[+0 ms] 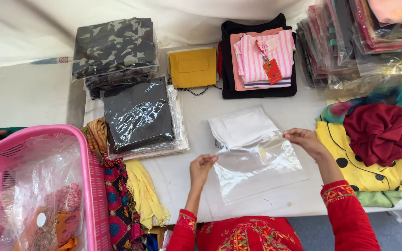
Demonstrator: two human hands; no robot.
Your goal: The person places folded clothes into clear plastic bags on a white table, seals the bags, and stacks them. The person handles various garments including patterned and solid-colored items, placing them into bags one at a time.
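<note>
A clear plastic bag (252, 169) lies flat on the white table (182, 174) in front of me. My left hand (201, 168) pinches its upper left corner. My right hand (305, 139) pinches its upper right corner near the opening. A folded white garment (244, 126) sits just behind the bag, its near edge touching the bag's mouth. Both my sleeves are red with embroidered cuffs.
A pink basket (91, 186) with plastic bags stands at left. Bagged dark garments (138, 116) and a camouflage pack (115, 46) lie behind it. A mustard cloth (193, 67), a pink striped shirt (264, 58), stacked packs (350, 37), and red and yellow clothes (378, 135) crowd the back and right.
</note>
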